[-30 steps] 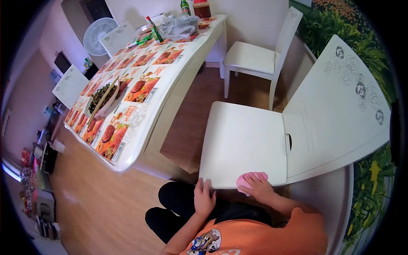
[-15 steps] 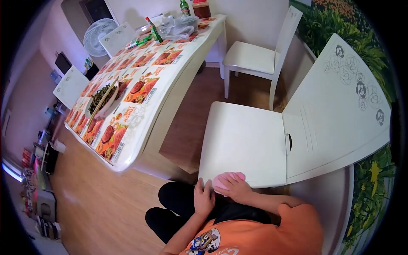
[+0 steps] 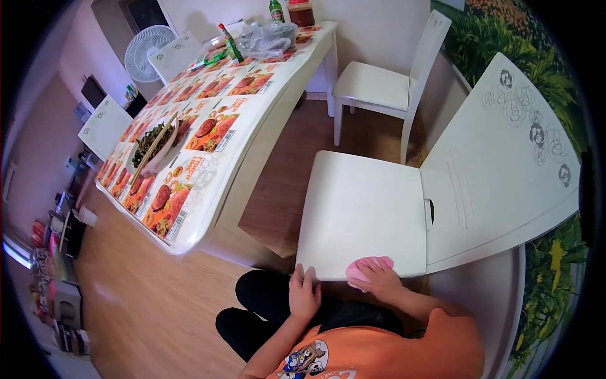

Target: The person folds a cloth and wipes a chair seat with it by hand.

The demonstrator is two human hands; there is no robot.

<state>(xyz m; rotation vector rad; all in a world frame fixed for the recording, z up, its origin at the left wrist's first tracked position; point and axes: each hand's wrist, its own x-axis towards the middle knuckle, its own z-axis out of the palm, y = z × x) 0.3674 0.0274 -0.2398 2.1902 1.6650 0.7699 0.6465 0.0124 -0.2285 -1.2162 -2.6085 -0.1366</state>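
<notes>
A pink cloth (image 3: 355, 268) lies bunched on the near edge of a white chair's seat (image 3: 363, 208). Pressing down on it is my right hand (image 3: 380, 282), its fingers curled over the fabric. My left hand (image 3: 305, 295) grips the seat's near left corner, with the fingertips on top of the edge; its underside is hidden. The chair's tall backrest (image 3: 499, 158), with rose drawings, rises to the right.
To the left stands a white table (image 3: 252, 148) with a food-patterned cover. On it are a bowl of dark greens (image 3: 165, 151) with chopsticks (image 3: 151, 151), plastic bags (image 3: 262, 41) and a green bottle (image 3: 276, 11). A second white chair (image 3: 372, 85) stands beyond.
My right hand has slid the pink cloth to the right along the seat's near edge. My left hand stays at the corner.
</notes>
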